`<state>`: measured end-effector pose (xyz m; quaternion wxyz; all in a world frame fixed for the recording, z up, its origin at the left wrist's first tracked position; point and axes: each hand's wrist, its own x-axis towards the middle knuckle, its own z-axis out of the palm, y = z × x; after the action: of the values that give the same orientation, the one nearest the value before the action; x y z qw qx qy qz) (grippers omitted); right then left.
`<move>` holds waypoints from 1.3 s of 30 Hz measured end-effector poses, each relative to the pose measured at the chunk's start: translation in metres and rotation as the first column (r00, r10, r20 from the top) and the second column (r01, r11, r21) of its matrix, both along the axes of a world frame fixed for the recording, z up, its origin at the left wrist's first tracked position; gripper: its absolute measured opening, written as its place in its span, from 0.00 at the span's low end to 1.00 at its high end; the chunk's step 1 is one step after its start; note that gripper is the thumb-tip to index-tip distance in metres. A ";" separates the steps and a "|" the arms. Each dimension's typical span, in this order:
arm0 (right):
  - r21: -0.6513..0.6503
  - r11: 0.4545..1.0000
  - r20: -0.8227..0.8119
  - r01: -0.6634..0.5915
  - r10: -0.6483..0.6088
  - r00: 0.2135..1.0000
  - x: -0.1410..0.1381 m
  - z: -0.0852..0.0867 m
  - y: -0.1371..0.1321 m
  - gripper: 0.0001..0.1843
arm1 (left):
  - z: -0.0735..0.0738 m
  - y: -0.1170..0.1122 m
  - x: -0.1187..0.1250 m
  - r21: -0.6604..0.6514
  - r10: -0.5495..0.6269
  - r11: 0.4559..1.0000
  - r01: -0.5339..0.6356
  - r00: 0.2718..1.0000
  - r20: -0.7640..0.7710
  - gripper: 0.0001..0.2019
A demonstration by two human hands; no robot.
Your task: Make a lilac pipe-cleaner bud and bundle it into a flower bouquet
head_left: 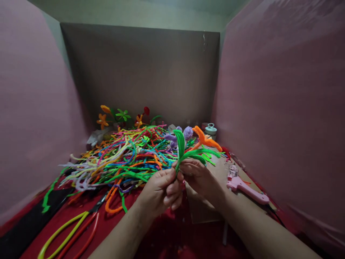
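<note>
Fuzzy green pipe-cleaner leaves (180, 144) rise and fan out from between my two hands. My left hand (163, 189) pinches their gathered base between thumb and fingers, the other fingers curled under. Close against it, my right hand (201, 178) has its fingertips closed at the same base, where the leaves join. Just behind the leaves show a purple pipe-cleaner flower (188, 133) and an orange one (207, 141); whether they are joined to the held stem I cannot tell. The stem's lower end is hidden by my fingers.
A large heap of coloured pipe cleaners (134, 154) spreads left of centre. Scissors (85, 214) lie at front left. On the right, a pink glue gun (249, 190) rests on cardboard (201, 212). Finished flowers (123, 115) and a teal-lidded jar (211, 131) stand behind. Pink walls flank both sides.
</note>
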<state>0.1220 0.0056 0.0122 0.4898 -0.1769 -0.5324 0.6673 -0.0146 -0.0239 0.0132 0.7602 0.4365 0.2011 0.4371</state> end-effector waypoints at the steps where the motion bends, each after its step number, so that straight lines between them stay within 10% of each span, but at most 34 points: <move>1: 0.006 1.000 0.012 0.017 -0.017 1.000 0.000 -0.001 0.001 0.09 | 0.000 0.001 0.000 0.059 0.080 0.996 -0.074 0.990 -0.114 0.13; 6: 0.023 0.975 0.105 0.223 -0.224 0.969 -0.002 -0.004 0.004 0.07 | -0.006 0.002 0.001 0.578 0.667 0.724 -0.377 0.597 -0.446 0.10; 9: 0.058 0.955 0.105 0.290 -0.294 0.950 -0.004 -0.004 0.003 0.07 | -0.011 0.003 0.001 0.686 0.768 0.621 -0.380 0.472 -0.433 0.07; 13: 0.110 0.985 0.113 0.130 -0.143 0.983 -0.003 -0.004 0.003 0.11 | -0.009 0.005 0.003 0.387 0.510 0.849 -0.360 0.750 -0.422 0.10; 17: 0.102 0.990 0.079 0.093 -0.101 0.992 0.002 -0.009 0.008 0.11 | -0.006 0.004 0.004 0.104 0.195 0.977 -0.187 0.977 -0.082 0.08; 30: 0.069 0.995 -0.033 -0.070 0.073 0.997 0.005 -0.009 0.009 0.07 | -0.005 0.001 -0.003 0.010 -0.218 0.975 0.224 0.937 0.272 0.09; 35: -0.025 0.998 -0.076 -0.060 0.058 0.995 0.004 -0.009 0.006 0.05 | -0.006 0.002 -0.002 0.022 -0.169 0.986 0.167 0.974 0.154 0.11; 39: -0.061 0.998 -0.080 0.034 -0.039 0.996 0.000 -0.005 0.006 0.02 | -0.004 0.004 0.000 0.219 0.269 0.953 -0.210 0.919 -0.289 0.13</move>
<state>0.1217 0.0116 0.0075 0.5177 -0.1741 -0.4886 0.6804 -0.0149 -0.0196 0.0090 0.6153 0.5408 0.3310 0.4684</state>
